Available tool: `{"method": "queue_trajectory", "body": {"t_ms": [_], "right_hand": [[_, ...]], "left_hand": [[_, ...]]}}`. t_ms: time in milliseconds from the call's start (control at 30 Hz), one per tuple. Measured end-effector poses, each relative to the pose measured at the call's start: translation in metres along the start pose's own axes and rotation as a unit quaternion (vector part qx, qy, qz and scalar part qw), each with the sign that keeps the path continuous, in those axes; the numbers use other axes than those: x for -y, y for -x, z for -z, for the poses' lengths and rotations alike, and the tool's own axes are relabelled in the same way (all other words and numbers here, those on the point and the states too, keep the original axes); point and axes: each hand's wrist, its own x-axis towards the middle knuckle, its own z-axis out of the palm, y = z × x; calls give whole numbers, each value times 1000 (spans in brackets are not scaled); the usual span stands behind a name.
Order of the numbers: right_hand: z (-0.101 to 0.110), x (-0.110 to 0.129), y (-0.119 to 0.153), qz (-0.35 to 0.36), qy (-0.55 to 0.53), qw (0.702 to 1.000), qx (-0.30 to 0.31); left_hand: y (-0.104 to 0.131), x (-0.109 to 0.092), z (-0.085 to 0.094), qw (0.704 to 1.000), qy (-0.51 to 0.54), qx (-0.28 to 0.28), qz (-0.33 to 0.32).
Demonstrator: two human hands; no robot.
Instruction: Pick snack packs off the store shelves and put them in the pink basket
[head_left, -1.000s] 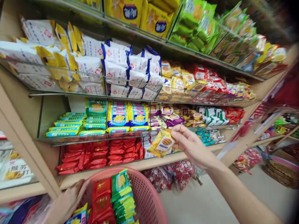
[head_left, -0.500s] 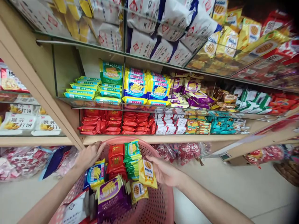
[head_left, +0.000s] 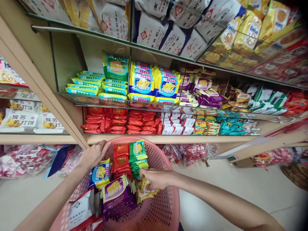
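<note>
My left hand is closed over the far left rim of a pink perforated plastic basket. Inside the basket, my right hand has its fingers around a yellow cookie packet, low against another yellow packet. Red packets and green soda biscuit packets lie at the basket's far side. A blue-and-yellow packet is below my left hand. Nearer me are purple soda biscuit packets and a white packet with red edges.
Glass-divided shelves of wrapped snacks rise just beyond the basket. Green packets, blue-and-yellow packets and red packets fill compartments there. Plastic-wrapped bundles sit under the bottom shelf on the pale floor.
My right hand has moved down and left into the basket with the yellow cookie packet, bringing it onto the other yellow packet. My left hand stays on the rim. The view has shifted slightly.
</note>
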Motion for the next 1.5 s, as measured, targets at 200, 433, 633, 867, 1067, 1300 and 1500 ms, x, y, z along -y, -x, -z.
{"method": "queue_trajectory", "body": {"t_ms": [200, 433, 633, 867, 1067, 1300, 1500], "right_hand": [[-5, 11, -27, 25, 87, 992, 88], [-12, 10, -33, 9, 121, 988, 92], [-20, 7, -24, 25, 110, 994, -15], [-39, 9, -14, 42, 134, 987, -75], [-64, 7, -9, 52, 214, 968, -123], [-67, 9, -12, 42, 237, 961, -137], [-50, 19, -1, 33, 210, 966, -146]], "left_hand": [[2, -1, 0, 1000, 4, -9, -1], [2, -1, 1, 1000, -3, -3, -2], [1, 1, -2, 1000, -7, -9, -1], [0, 3, -5, 1000, -6, -7, -5], [1, 2, -3, 1000, -12, -3, -13], [0, 6, -7, 999, -30, -5, -20], [-2, 19, -17, 996, -45, -25, -69]]}}
